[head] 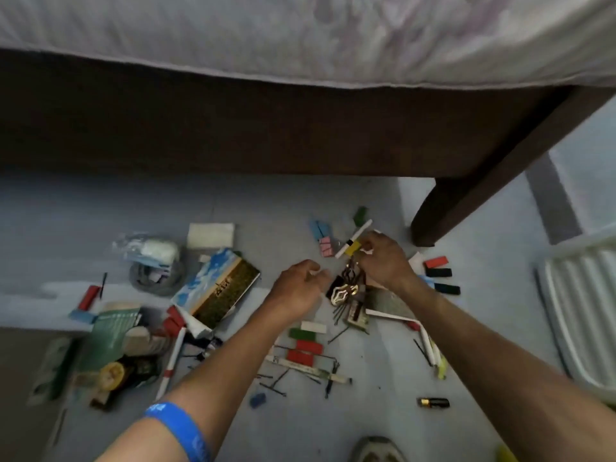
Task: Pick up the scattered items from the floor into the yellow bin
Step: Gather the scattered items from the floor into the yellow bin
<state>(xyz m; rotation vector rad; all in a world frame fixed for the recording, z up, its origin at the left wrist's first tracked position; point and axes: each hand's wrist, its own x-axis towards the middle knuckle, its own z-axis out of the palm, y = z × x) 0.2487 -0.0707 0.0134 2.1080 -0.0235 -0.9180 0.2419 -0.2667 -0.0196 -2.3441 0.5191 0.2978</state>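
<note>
One head-worn wide-angle view looks steeply down and forward over both forearms at the floor (333, 425) close below, scattered items near, the bed (266, 128) across the far side.

A pale grey-blue floor (333, 198) fills the lower view. A bed stands along the far side: dark brown wooden frame (233, 128), one leg (430, 215) at its right corner, mattress in pale, faintly patterned sheet (300, 35) above. A white slatted object (580, 295) sits at right edge. Lighting is dim.
</note>
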